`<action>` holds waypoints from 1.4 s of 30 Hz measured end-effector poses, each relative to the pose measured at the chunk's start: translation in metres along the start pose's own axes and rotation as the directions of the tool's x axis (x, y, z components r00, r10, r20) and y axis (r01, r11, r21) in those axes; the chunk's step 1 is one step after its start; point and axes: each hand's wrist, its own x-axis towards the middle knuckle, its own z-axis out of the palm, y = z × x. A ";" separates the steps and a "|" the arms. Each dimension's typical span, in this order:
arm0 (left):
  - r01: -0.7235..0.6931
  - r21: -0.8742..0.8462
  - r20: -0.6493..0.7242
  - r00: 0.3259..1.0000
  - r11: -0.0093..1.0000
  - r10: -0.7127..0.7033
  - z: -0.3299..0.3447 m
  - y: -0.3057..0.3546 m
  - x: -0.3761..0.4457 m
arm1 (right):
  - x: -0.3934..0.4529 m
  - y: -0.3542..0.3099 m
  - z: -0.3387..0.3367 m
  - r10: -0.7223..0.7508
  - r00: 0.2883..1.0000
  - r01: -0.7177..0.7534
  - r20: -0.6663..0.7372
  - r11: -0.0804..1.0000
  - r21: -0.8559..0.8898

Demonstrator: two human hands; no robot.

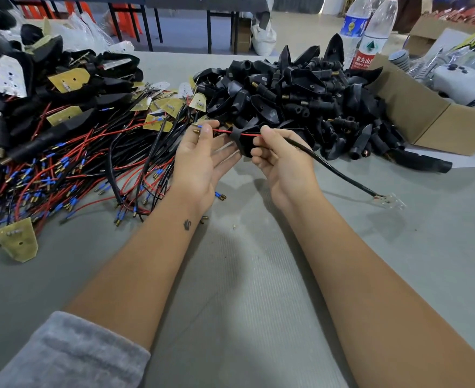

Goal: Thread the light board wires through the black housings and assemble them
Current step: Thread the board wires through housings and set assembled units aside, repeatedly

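At the frame's center one housing (243, 141) is mid-threading — the left hand (202, 161) pinches the red wire (222, 132) leaving it, the right hand (282, 161) grips housing and black cable (339, 173) — while, judging by the upper-right pile (300, 99), many remain.

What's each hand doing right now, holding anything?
Left hand: pinches the red wire near its tip, other fingers relaxed.
Right hand: grips the black housing and the wire entering it.
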 end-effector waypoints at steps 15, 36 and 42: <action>0.010 0.151 0.184 0.982 0.988 -0.038 0.004 -0.002 -0.005 | 0.003 0.004 -0.003 -0.017 0.999 0.027 0.042 0.964 -0.265; -0.067 0.136 0.004 0.998 0.988 0.067 0.006 0.001 -0.006 | 0.010 -0.002 -0.009 0.081 0.997 -0.080 -0.016 0.996 0.049; -0.061 0.022 -0.046 0.997 0.998 0.062 0.005 0.001 -0.003 | 0.014 0.000 -0.012 0.101 0.994 -0.096 -0.033 0.988 0.120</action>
